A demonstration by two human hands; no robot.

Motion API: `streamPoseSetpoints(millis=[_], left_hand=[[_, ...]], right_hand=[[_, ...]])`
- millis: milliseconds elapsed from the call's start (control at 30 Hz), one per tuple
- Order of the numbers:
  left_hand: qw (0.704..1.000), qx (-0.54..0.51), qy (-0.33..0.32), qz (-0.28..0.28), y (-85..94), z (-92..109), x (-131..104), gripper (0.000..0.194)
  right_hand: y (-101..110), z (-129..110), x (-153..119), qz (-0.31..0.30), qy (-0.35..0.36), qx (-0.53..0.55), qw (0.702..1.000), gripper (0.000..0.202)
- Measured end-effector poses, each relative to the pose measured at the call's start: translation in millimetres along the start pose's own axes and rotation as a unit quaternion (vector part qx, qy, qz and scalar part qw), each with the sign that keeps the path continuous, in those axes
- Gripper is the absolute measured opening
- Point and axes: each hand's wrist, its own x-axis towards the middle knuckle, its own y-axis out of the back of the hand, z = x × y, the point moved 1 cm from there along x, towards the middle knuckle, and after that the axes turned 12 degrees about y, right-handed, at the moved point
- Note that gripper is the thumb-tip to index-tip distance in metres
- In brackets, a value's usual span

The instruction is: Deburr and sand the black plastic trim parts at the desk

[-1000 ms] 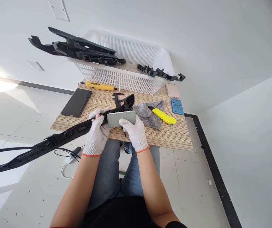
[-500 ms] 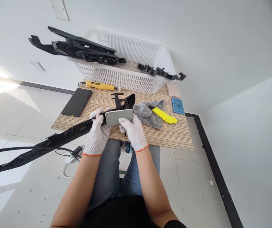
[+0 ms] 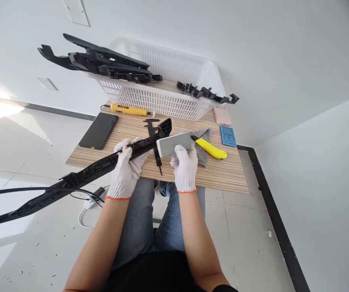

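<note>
In a white knitted glove, my left hand (image 3: 124,170) is closed around a long black plastic trim strip (image 3: 92,167), which slants from the lower left up to the table's middle. My right hand (image 3: 186,164), gloved likewise, grips a flat grey rectangular block with a white edge (image 3: 174,144). The block is at the strip's right end; whether they touch I cannot tell. Beneath the strip lies a black caliper (image 3: 151,126), partly covered. Behind the right hand, a grey cloth (image 3: 203,156) has a yellow-handled knife (image 3: 212,148) resting on it.
A white plastic basket (image 3: 162,99) with black plastic parts (image 3: 101,63) stands at the back of the wooden table (image 3: 223,176). A yellow corded tool (image 3: 128,110), dark phone (image 3: 99,130), pink case (image 3: 222,116) and blue card-like item (image 3: 228,136) lie around. A black cable (image 3: 19,190) crosses at left.
My right hand has moved right with the grey block, along to the strip's right end. More of the caliper shows now. My left hand stays on the strip.
</note>
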Motion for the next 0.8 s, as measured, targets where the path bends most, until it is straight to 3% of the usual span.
streamPoseSetpoints(millis=[100, 200, 400, 567, 633, 700, 800], left_hand=[[0.999, 0.026, -0.013, 0.019, 2.6, -5, 7, 0.031], [0.998, 0.051, -0.035, 0.027, 5.9, -8, 10, 0.032], [0.997, 0.067, -0.024, 0.013, 7.2, -8, 5, 0.041], [0.997, 0.060, -0.040, 0.020, 3.6, -4, 0, 0.036], [0.997, 0.057, -0.040, 0.020, 3.0, -4, -1, 0.037], [0.998, 0.053, -0.036, 0.024, 2.6, -5, 0, 0.040], [0.998, 0.049, -0.035, 0.033, 0.8, -7, 5, 0.039]], right_hand=[[-2, 1, -8, -0.135, -0.061, -0.066, 0.987, 0.053], [-5, 2, -10, -0.169, -0.085, -0.099, 0.977, 0.049], [-8, 3, -4, -0.068, -0.097, -0.063, 0.991, 0.041], [-4, 8, 3, 0.131, 0.015, 0.032, 0.991, 0.043], [-3, 8, 4, 0.142, 0.043, 0.052, 0.988, 0.043], [-3, 8, 2, 0.064, 0.024, 0.036, 0.997, 0.046], [-6, 7, -5, -0.129, -0.049, -0.039, 0.990, 0.047]])
